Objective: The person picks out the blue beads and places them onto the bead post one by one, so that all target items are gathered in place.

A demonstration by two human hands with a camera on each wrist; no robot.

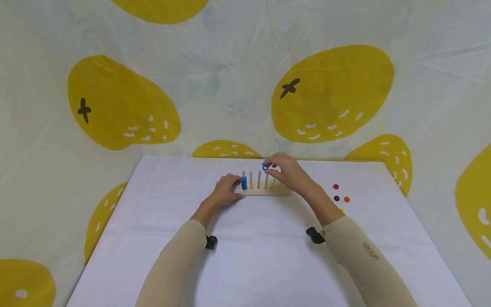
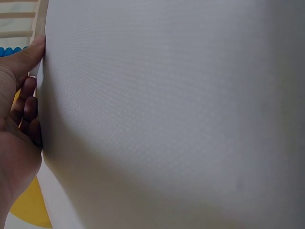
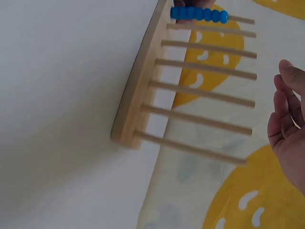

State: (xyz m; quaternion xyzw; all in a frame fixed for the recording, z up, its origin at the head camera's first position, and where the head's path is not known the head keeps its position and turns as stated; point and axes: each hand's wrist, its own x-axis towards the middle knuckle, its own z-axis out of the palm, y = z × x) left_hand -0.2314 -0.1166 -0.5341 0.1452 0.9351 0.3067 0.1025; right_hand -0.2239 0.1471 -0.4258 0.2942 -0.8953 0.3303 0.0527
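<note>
A wooden peg rack (image 1: 268, 192) stands on the white table, a row of upright pegs along its base. Its leftmost peg bears a stack of blue beads (image 1: 244, 183); the same stack (image 3: 198, 14) shows at the top in the right wrist view, with bare pegs below. My left hand (image 1: 225, 190) holds the rack's left end, thumb (image 2: 34, 51) at the front of the base and fingers behind. Above the middle pegs, my right hand (image 1: 285, 170) pinches a blue bead (image 1: 265, 168) between thumb and fingertips. That bead is hidden in the right wrist view.
Right of the rack lie a red bead (image 1: 336, 186), a dark purple bead (image 1: 336, 198), an orange bead (image 1: 347, 199) and a yellow bead (image 1: 342, 209) partly behind the right sleeve (image 1: 356, 243). A cloth with yellow fruit shapes (image 1: 333, 94) hangs behind the table (image 1: 264, 264).
</note>
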